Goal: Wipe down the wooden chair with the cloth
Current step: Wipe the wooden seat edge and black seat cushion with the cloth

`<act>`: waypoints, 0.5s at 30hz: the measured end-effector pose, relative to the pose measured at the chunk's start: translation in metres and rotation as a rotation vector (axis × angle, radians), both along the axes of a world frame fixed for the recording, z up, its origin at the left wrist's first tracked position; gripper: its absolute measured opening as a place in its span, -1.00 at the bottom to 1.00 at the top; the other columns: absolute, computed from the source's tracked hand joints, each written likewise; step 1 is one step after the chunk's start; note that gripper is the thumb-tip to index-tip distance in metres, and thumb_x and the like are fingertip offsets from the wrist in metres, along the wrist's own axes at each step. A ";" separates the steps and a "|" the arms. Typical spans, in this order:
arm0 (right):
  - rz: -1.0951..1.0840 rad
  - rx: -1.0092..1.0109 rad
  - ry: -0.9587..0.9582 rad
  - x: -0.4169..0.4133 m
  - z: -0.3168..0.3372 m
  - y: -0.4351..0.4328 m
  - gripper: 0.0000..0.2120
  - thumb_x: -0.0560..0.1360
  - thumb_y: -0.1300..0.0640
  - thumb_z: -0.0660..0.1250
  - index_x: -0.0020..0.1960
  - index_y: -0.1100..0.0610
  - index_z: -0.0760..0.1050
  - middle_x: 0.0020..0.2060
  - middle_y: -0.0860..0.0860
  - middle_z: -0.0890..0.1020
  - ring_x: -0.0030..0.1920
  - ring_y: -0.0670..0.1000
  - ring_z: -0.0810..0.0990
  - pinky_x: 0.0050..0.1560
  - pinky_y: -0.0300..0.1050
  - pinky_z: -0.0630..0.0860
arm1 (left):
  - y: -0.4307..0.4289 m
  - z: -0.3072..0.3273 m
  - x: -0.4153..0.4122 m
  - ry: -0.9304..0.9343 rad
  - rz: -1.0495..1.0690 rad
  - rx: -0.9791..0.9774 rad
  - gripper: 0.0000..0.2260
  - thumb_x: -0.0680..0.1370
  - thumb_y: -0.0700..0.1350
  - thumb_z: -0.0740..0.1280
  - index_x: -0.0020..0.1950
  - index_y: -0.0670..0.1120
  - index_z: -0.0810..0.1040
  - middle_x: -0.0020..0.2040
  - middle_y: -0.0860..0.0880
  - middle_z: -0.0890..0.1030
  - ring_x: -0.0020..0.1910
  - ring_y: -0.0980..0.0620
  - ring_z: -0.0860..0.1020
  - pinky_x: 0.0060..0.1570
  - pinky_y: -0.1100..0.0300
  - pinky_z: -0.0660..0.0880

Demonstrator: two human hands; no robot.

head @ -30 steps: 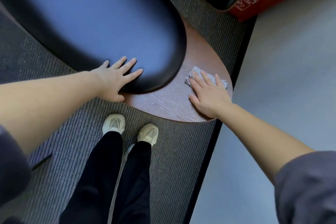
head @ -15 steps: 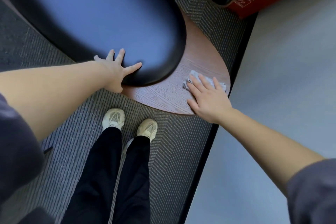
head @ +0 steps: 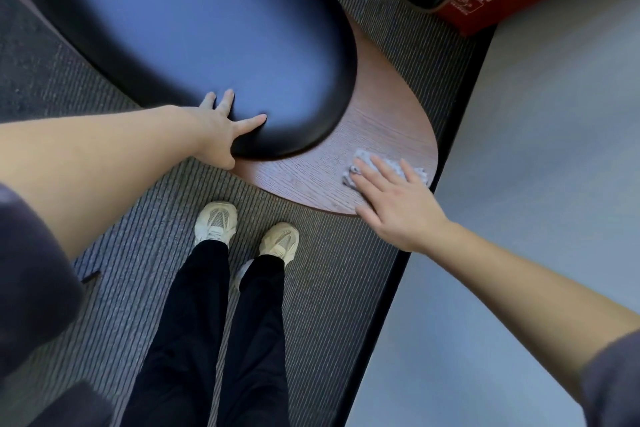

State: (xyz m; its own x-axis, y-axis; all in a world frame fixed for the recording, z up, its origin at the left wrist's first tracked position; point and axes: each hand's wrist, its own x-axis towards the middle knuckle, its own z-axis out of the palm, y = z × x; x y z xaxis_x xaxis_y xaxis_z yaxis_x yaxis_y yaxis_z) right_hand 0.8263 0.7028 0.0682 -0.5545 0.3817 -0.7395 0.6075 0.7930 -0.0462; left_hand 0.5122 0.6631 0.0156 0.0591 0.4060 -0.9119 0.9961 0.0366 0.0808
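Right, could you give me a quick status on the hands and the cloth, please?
Right hand flat, pressing cloth on wooden seat edge. Left hand braced on black cushion. Nothing blocking the wood.

Light: dim, cool and even.
Glare: broad bluish sheen across the black cushion (head: 207, 28).
Shadows: a thin, soft one under the cushion's rim on the wood (head: 381, 121).
Blur: slight overall; the near sleeves (head: 34, 288) are out of focus.
Edges: wide-angle stretch of the arms (head: 104, 163).

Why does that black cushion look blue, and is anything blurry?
Head view: the glossy cushion mirrors soft bluish light; the wood grain beside the cloth is sharp; the near sleeves are blurred; the wide lens stretches both arms.
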 end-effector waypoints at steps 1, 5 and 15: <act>-0.024 0.023 -0.011 -0.001 -0.003 0.003 -0.22 0.46 -0.25 -0.34 0.59 0.02 0.04 0.59 -0.05 0.00 0.59 0.02 -0.09 0.52 0.18 -0.18 | -0.002 -0.002 0.000 0.006 -0.009 0.012 -0.18 0.58 0.03 0.25 0.50 0.30 -0.39 0.55 -0.19 -0.37 0.55 -0.27 -0.25 0.46 -0.25 0.12; -0.114 0.065 -0.002 -0.026 -0.022 -0.002 -0.31 0.55 -0.25 -0.22 0.59 0.04 0.06 0.59 -0.04 0.00 0.59 0.04 -0.09 0.52 0.21 -0.20 | -0.010 -0.011 0.000 0.029 -0.034 0.078 -0.15 0.57 0.04 0.26 0.49 0.29 -0.41 0.55 -0.20 -0.36 0.56 -0.27 -0.23 0.45 -0.28 0.09; 0.004 0.019 0.062 -0.001 -0.001 -0.032 -0.35 0.55 -0.21 -0.12 0.51 0.07 0.31 0.53 0.00 0.26 0.54 0.10 0.18 0.49 0.24 0.04 | -0.013 -0.009 -0.003 0.057 -0.059 0.134 -0.21 0.60 -0.15 0.16 0.50 0.30 -0.38 0.57 -0.17 -0.31 0.57 -0.23 -0.19 0.45 -0.31 0.08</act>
